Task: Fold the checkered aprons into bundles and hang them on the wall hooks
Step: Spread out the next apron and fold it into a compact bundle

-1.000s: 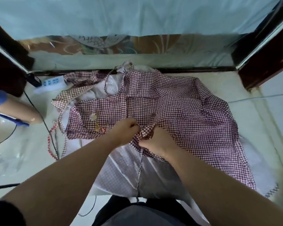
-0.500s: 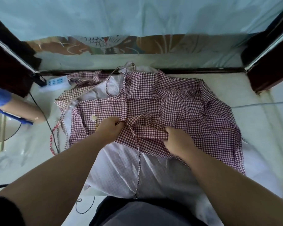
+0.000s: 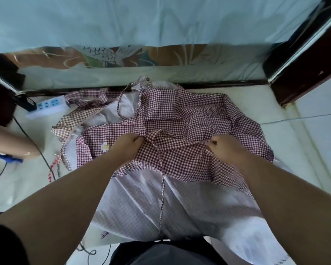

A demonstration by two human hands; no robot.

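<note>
Folding step in hand: left hand (image 3: 126, 145) and right hand (image 3: 225, 150), each tightly curled, pinch a raised ridge of the checkered apron (image 3: 189, 119), spread on the floor (image 3: 298, 142) at centre. Next move likely needs that ridge carried over evenly to double the cloth. Open floor at 3 o'clock; power strip (image 3: 48, 105) crowds 10 o'clock, covered wall (image 3: 161, 25) at 12.

- A maroon-and-white checkered cloth apron (image 3: 189, 119) lies rumpled on the pale floor (image 3: 294, 150), its pale lining showing nearest the person.
- The left hand (image 3: 126, 148) grips a bunched fold just beside an embroidered white daisy (image 3: 104, 146).
- The right hand (image 3: 225, 150) grips the same fold further right, with cloth stretched between the hands.
- A thin checkered tie strap (image 3: 162, 188) hangs between the forearms.
- A white power strip (image 3: 46, 107) lies by the wall.
</note>
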